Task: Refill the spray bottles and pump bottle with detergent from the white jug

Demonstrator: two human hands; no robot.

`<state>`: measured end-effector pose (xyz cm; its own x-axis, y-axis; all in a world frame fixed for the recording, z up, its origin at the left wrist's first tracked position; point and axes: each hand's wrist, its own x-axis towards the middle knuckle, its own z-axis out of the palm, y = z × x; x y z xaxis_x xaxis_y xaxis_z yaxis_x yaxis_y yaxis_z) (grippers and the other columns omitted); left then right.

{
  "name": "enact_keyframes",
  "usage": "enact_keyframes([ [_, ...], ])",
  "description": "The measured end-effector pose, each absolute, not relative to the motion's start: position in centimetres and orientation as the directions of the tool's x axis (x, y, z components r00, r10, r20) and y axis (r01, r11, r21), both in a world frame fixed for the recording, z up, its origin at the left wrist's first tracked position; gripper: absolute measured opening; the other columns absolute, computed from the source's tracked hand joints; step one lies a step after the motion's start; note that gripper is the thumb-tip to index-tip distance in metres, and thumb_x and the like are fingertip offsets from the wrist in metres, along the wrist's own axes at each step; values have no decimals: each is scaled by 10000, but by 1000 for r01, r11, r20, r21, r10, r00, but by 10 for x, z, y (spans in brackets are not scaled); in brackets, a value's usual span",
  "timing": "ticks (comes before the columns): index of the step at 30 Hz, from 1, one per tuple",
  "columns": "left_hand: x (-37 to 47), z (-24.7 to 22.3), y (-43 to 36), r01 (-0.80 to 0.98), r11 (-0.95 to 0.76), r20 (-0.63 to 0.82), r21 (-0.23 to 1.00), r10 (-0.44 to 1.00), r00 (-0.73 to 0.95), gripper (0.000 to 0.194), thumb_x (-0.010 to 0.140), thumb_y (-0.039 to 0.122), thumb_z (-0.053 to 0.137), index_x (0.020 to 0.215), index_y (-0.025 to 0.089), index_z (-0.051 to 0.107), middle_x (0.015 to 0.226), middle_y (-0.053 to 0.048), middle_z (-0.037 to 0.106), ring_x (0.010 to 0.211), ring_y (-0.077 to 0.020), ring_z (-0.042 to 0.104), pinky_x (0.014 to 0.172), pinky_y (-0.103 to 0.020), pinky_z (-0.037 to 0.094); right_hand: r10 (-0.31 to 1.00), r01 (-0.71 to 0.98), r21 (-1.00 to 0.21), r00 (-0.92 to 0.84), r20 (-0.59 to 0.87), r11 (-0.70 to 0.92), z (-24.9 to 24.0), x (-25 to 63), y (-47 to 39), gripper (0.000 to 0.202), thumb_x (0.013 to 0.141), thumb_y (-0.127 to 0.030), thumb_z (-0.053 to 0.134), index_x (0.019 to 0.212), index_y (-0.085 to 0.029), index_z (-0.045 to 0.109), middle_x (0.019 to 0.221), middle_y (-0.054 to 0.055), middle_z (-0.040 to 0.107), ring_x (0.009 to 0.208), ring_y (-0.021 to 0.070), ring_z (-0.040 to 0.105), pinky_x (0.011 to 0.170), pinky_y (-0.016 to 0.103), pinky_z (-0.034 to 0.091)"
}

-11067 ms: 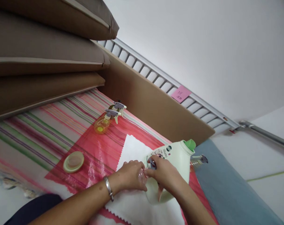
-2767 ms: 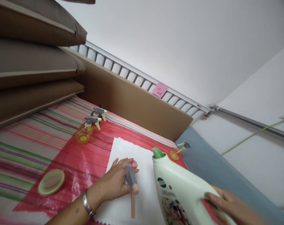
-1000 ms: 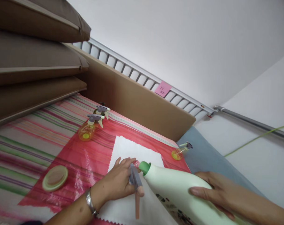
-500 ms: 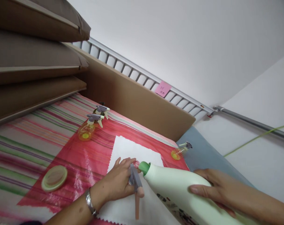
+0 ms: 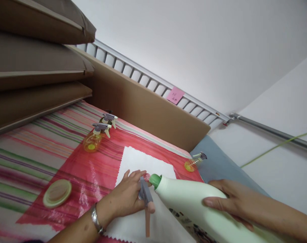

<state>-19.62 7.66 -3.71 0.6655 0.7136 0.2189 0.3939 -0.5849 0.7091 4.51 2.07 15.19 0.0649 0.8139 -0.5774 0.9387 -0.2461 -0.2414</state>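
My right hand (image 5: 235,206) grips a large pale-green bottle (image 5: 186,194), tilted so that its green spout (image 5: 155,181) points left. The spout is close against a small red-and-white ribbed round piece (image 5: 146,177) by the fingertips of my left hand (image 5: 127,195). That hand is closed around a grey-and-pink trigger spray head (image 5: 146,195), whose pink trigger hangs downward. Whatever lies under the left fingers is hidden, and I cannot tell whether liquid flows. Below both hands lies a white zigzag-edged cloth (image 5: 140,158).
Two spray bottles with yellow liquid stand behind left, the nearer one (image 5: 92,141) in front. Another spray bottle (image 5: 191,164) is at the right. A round pale-green lid (image 5: 57,193) lies on the red sheet (image 5: 75,175). Brown cushions (image 5: 39,57) and a brown board (image 5: 143,104) border the table.
The view has shifted very slightly. Both hands, the large bottle and the spray head keep the same positions relative to each other.
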Motion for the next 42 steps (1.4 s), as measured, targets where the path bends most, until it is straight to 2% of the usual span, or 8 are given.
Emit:
enact_keyframes([
  [22, -197, -36, 76, 383, -584, 225, 716, 711, 666, 517, 742, 596, 552, 1168, 303, 578, 1422, -123, 403, 1319, -319, 332, 1063, -586, 184, 813, 940, -241, 60, -579, -241, 151, 49, 22, 442, 784, -550, 530, 866, -121, 595, 600, -10, 496, 429, 60, 422, 355, 151, 326],
  [35, -197, -37, 77, 399, -595, 225, 697, 711, 667, 503, 759, 543, 560, 1198, 297, 558, 1426, -128, 396, 1324, -315, 328, 1070, -580, 187, 799, 934, -240, 75, -596, -266, 150, 51, 24, 435, 769, -560, 550, 877, -141, 596, 560, -35, 473, 435, 72, 434, 359, 152, 346],
  [42, -196, -34, 76, 381, -603, 232, 701, 698, 678, 470, 759, 540, 558, 1174, 318, 567, 1401, -103, 424, 1305, -334, 348, 1051, -615, 198, 808, 945, -244, 35, -588, -218, 149, 56, 23, 454, 785, -569, 525, 916, -140, 594, 612, -12, 512, 439, 73, 455, 362, 155, 365],
])
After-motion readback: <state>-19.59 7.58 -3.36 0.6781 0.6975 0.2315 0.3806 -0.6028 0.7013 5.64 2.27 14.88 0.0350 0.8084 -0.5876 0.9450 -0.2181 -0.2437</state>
